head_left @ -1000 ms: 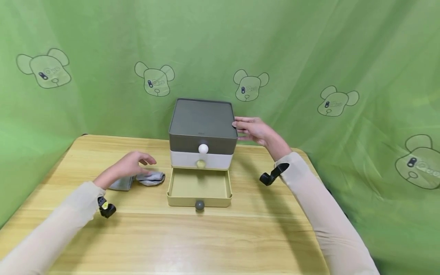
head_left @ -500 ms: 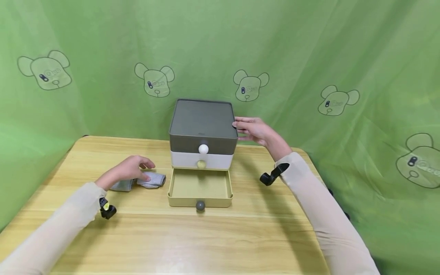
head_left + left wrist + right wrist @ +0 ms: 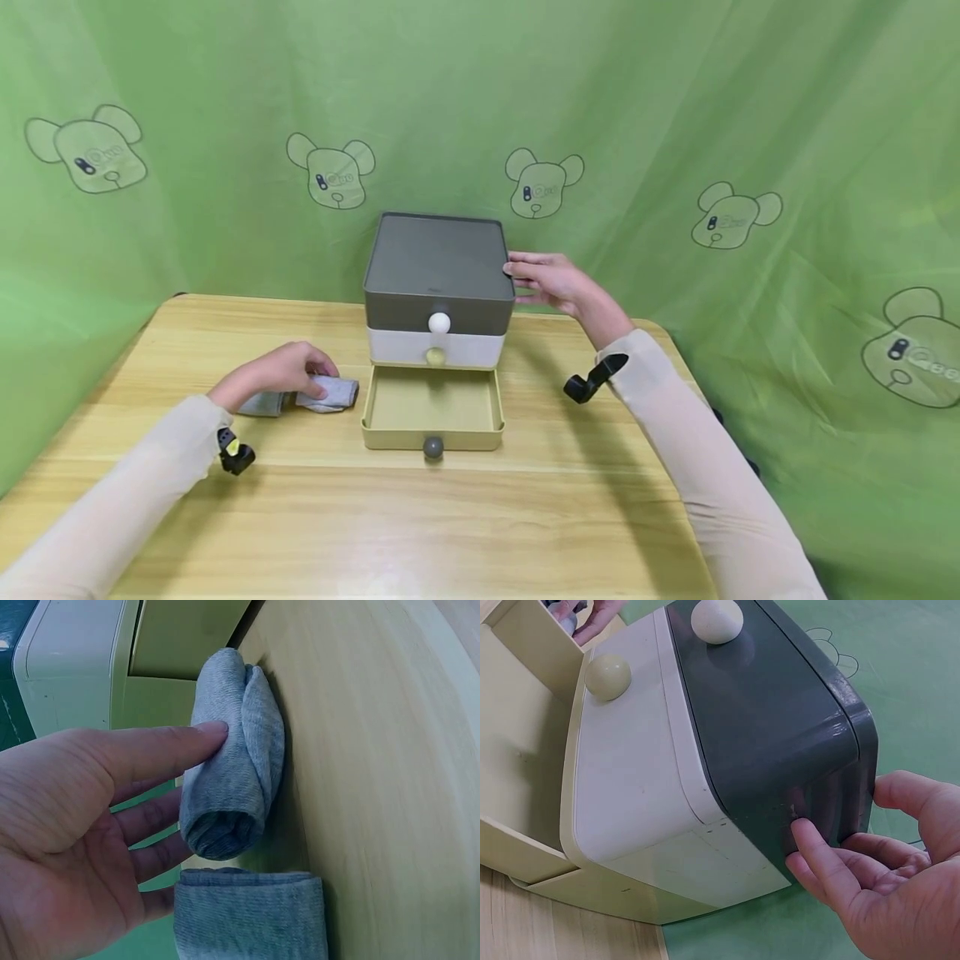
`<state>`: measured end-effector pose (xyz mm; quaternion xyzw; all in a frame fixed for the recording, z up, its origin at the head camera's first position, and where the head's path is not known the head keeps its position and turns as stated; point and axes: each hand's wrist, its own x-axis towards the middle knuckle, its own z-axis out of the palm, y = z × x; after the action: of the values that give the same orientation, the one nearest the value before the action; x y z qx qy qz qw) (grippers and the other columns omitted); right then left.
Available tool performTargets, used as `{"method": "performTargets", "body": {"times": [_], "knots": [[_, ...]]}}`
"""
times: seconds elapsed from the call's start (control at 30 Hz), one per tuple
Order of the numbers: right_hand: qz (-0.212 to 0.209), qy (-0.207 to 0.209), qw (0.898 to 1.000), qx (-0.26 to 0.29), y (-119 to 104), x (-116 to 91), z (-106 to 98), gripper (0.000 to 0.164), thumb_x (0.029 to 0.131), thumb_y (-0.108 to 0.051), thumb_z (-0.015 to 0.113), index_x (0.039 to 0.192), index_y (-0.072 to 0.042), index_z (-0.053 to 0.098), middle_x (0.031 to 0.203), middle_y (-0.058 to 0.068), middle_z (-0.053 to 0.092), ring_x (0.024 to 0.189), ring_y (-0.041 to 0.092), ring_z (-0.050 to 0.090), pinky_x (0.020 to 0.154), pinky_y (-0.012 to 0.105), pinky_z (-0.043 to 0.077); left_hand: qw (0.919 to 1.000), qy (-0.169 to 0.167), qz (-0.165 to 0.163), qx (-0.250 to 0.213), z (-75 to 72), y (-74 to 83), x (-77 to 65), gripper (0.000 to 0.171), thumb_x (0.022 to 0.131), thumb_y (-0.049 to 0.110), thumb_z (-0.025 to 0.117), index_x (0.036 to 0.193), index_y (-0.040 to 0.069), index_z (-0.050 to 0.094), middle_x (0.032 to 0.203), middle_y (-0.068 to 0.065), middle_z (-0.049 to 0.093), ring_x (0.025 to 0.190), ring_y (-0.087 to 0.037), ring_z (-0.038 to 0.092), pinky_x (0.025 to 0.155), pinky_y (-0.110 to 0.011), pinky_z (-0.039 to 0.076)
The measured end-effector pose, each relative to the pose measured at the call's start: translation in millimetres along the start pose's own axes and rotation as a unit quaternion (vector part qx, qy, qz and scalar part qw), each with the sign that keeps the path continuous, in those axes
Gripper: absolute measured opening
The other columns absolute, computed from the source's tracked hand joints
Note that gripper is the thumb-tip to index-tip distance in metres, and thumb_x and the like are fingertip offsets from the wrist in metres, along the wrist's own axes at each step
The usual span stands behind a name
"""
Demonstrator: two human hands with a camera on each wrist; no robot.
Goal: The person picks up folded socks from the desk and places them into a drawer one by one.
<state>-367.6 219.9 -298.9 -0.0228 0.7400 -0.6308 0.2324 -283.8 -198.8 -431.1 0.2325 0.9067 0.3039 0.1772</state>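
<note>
A rolled grey sock (image 3: 229,750) lies on the table left of the drawer unit, its roll end facing the left wrist camera. My left hand (image 3: 288,368) pinches it, thumb across its near face and fingers reaching behind, where their tips are hidden. Close by is a second folded grey sock (image 3: 251,915), partly under the hand in the head view. My right hand (image 3: 551,283) touches the right side of the dark grey top drawer (image 3: 772,697) with spread fingers, the thumb at the upper edge. The bottom yellow drawer (image 3: 433,440) is pulled out with nothing inside.
Between the dark and yellow levels sits a white drawer (image 3: 390,346) with a yellow knob (image 3: 436,357), pushed in. The unit stands near the back of the wooden table (image 3: 465,525), before a green curtain (image 3: 442,100).
My left hand has lowered onto the rolled sock, and its thumb and fingers have closed about it. The right hand has stayed against the drawer unit.
</note>
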Motion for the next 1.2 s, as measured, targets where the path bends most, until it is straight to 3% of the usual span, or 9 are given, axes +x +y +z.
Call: {"method": "performTargets", "body": {"times": [0.23, 0.43, 0.67, 0.93, 1.2], "knots": [[-0.004, 0.000, 1.000, 0.000, 0, 0, 0, 0.061, 0.104, -0.013, 0.058, 0.158, -0.005, 0.032, 0.163, 0.019, 0.036, 0.148, 0.036, 0.039, 0.116, 0.051, 0.044, 1.0000, 0.004, 0.002, 0.001, 0.9, 4.6, 0.8, 0.030, 0.078, 0.005, 0.083, 0.107, -0.001, 0.074, 0.102, -0.011, 0.076, 0.096, -0.024, 0.068, 0.093, -0.049, 0.057], [-0.004, 0.002, 1.000, 0.001, -1, 0, 0, 0.061, 0.104, -0.013, 0.058, 0.158, -0.005, 0.032, 0.162, 0.019, 0.038, 0.147, 0.036, 0.040, 0.116, 0.051, 0.044, 1.0000, 0.008, 0.004, 0.002, 1.4, 6.9, -0.1, 0.028, 0.078, 0.003, 0.083, 0.105, 0.000, 0.075, 0.101, -0.010, 0.076, 0.097, -0.025, 0.068, 0.092, -0.048, 0.057], [0.001, 0.004, 1.000, -0.002, -1, 1, 0, 0.061, 0.103, -0.013, 0.058, 0.158, -0.006, 0.032, 0.162, 0.019, 0.037, 0.148, 0.036, 0.039, 0.116, 0.050, 0.045, 0.9995, 0.016, 0.027, 0.000, 0.2, 8.2, -2.3, 0.031, 0.076, 0.004, 0.084, 0.106, 0.004, 0.076, 0.100, -0.009, 0.075, 0.092, -0.022, 0.066, 0.081, -0.037, 0.055], [0.001, 0.003, 1.000, -0.003, -1, 1, 1, 0.062, 0.103, -0.014, 0.059, 0.158, -0.006, 0.032, 0.163, 0.018, 0.035, 0.149, 0.036, 0.037, 0.115, 0.050, 0.045, 0.9990, 0.025, 0.019, -0.031, -6.2, 9.7, -6.7, 0.037, 0.078, 0.008, 0.083, 0.114, 0.004, 0.075, 0.107, -0.013, 0.074, 0.091, -0.022, 0.064, 0.078, -0.032, 0.054], [-0.007, 0.001, 1.000, -0.009, 0, 0, 0, 0.065, 0.101, -0.015, 0.063, 0.157, -0.004, 0.032, 0.162, 0.020, 0.035, 0.149, 0.037, 0.038, 0.113, 0.048, 0.048, 0.9954, 0.019, -0.005, -0.094, -15.8, 14.7, -15.4, 0.044, 0.083, 0.010, 0.080, 0.125, -0.001, 0.069, 0.122, -0.020, 0.070, 0.098, -0.022, 0.063, 0.080, -0.030, 0.054]]}}
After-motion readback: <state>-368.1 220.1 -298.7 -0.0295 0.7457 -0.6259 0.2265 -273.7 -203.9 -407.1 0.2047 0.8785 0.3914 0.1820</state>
